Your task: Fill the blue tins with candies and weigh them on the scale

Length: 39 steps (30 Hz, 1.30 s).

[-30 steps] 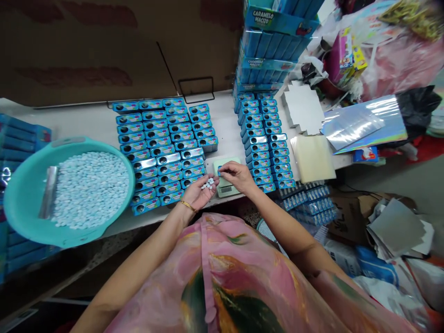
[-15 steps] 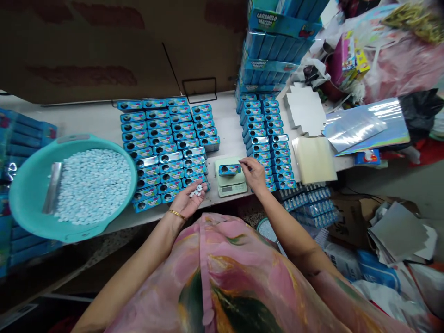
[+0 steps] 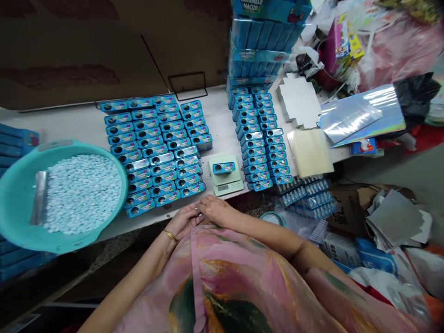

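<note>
My left hand (image 3: 183, 221) is cupped palm up in front of my body, holding small pale candies (image 3: 200, 214); only a few show between the hands. My right hand (image 3: 214, 209) lies over its palm with fingers curled together, and what they pinch is hidden. Just beyond the hands, a blue tin (image 3: 224, 168) lies on the pan of a pale green kitchen scale (image 3: 234, 187), touched by neither hand. To the left, a turquoise basin (image 3: 124, 185) holds a heap of pale blue candies (image 3: 83, 194) and a metal scoop (image 3: 39, 198).
Several rows of blue tins (image 3: 161, 159) stand left of the scale, and two columns of tins (image 3: 255, 143) on its right. Stacked display boxes (image 3: 258, 55) rise at the back. White cardboard sheets (image 3: 301, 101) and cream sheets (image 3: 310, 155) lie on the right. A big carton (image 3: 104, 51) borders the table.
My right hand has left the tin on the scale and come down to my left hand. Both hands are now together near my body. The tin stays on the scale.
</note>
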Available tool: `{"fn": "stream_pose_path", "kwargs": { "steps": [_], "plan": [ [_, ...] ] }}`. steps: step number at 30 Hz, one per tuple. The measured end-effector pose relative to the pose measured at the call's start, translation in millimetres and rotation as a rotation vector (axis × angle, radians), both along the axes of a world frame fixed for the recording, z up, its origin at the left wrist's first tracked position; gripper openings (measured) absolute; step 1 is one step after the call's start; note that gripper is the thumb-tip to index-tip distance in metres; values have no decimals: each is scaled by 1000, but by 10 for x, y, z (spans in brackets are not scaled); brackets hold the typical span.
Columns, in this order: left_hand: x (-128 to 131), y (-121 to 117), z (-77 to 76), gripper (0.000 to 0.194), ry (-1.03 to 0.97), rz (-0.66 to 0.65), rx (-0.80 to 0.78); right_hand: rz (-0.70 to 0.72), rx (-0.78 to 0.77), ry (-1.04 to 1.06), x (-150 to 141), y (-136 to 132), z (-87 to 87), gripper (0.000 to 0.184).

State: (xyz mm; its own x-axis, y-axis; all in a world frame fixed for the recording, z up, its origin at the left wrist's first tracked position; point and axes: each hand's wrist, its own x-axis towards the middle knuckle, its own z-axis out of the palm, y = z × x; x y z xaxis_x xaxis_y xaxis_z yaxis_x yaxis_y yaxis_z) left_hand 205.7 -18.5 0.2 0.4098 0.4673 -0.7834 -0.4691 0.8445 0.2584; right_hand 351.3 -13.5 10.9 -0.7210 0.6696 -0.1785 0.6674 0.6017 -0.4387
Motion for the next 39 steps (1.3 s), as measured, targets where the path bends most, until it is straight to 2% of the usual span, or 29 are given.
{"fn": "stream_pose_path", "kwargs": {
  "steps": [3,7,12,15,18,24,29,33,35,39],
  "plan": [
    [-7,-3,20,28,22,-17,26,10,12,38,32,36,9,18],
    [92,127,72,26,-5,-24,95,-68,49,97,125,151,37,15],
    [216,396,130,26,2,94,158,-359,39,265,371,529,69,13],
    [223,487,157,26,36,111,155,-511,56,291,496,743,64,15],
    [188,474,158,26,53,127,140,-555,54,303,565,837,12,15],
    [60,329,81,27,75,175,102,-689,48,505,661,813,-114,15],
    [-60,279,35,33,89,261,47,-743,73,580,799,794,-101,18],
    [-208,251,4,32,136,323,14,-774,87,501,974,766,-86,19],
    [-290,229,-10,28,174,350,20,-723,103,411,1026,754,-99,23],
    [-411,182,-17,24,248,384,40,-516,116,171,980,773,-123,52]
  ]
}}
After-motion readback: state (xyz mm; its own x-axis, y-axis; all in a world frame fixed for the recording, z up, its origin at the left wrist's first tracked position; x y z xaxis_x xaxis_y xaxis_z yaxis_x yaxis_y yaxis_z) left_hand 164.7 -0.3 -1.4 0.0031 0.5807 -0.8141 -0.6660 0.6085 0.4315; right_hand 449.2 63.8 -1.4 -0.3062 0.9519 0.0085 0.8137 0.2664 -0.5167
